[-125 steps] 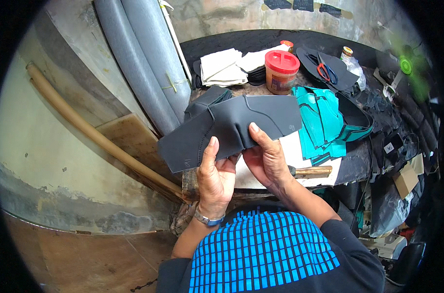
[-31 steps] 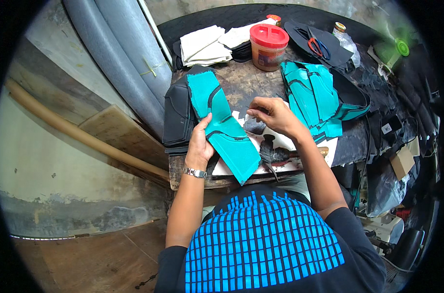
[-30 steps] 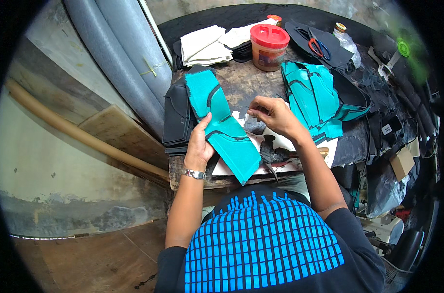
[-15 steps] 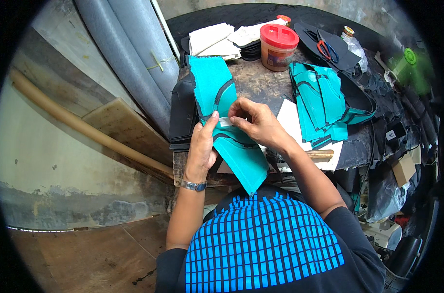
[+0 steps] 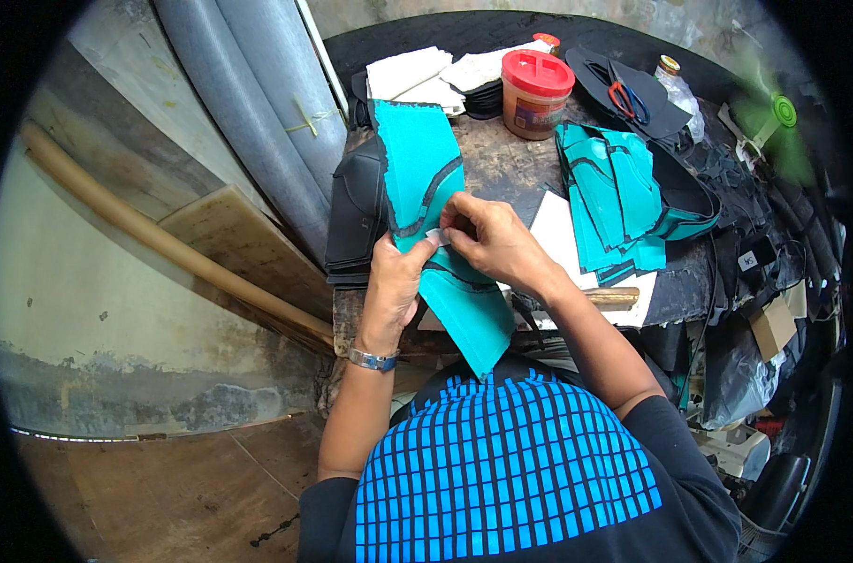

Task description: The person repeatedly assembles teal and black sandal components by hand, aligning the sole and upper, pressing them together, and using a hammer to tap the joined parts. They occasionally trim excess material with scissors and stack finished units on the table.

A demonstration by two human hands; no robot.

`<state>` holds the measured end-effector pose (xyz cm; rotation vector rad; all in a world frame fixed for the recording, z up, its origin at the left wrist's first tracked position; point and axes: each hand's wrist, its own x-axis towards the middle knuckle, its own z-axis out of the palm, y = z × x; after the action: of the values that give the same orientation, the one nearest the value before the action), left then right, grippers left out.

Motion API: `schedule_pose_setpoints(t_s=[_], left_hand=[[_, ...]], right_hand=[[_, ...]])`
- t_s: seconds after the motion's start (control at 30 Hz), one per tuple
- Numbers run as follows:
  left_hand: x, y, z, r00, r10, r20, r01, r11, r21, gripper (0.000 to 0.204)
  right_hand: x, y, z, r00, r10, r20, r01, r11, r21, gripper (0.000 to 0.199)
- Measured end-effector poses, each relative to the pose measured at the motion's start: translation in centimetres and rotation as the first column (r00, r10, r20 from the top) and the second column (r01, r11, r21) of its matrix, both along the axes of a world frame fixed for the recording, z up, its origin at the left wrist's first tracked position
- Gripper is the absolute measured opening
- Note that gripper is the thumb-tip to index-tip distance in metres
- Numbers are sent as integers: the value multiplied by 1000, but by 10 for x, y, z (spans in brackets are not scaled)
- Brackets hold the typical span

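A long teal fabric piece [image 5: 417, 174] with a dark curved band lies across the worn wooden bench [image 5: 492, 164], its lower end hanging toward me. My left hand [image 5: 396, 281] presses on the piece from the left, thumb against a small pale tag [image 5: 433, 236]. My right hand [image 5: 487, 239] pinches that same tag at the piece's middle. Under the teal piece's left edge lies a stack of black pieces [image 5: 356, 220].
A pile of teal pieces [image 5: 614, 197] lies right of my hands. A red-lidded jar [image 5: 536, 92], white sheets [image 5: 417, 75], red-handled scissors [image 5: 625, 98] and a small bottle [image 5: 675, 84] stand at the back. Grey pipes [image 5: 248, 122] and a wooden pole [image 5: 164, 239] are on the left.
The grey piece I held up earlier is gone from my hands; a teal piece now lies flat. My right hand has come in to its middle, and both hands meet at a small tag.
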<state>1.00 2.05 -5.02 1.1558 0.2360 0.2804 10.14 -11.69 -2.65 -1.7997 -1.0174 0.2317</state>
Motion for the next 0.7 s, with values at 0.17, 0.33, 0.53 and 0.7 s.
schedule_pose_setpoints(t_s=[0.17,0.33,0.53,0.7], left_hand=[[1,-6,1,992,122,4,-121,981,149,16],[-2,-7,8,978,206,-18,-190,930,314,17],[-6,-8,7,979,202,-5,-184,903,389,21],[-7,-4,12,983,185,-9,-161,876,455,26]], right_hand=[[-4,-4,-3,995,0,101,-9,996,88,24],[-11,-10,-7,951,-36,306,-5,991,135,34],[-12,-16,-5,919,-84,386,28,988,149,32],[-2,-27,-1,967,-199,-158,220,967,132,27]])
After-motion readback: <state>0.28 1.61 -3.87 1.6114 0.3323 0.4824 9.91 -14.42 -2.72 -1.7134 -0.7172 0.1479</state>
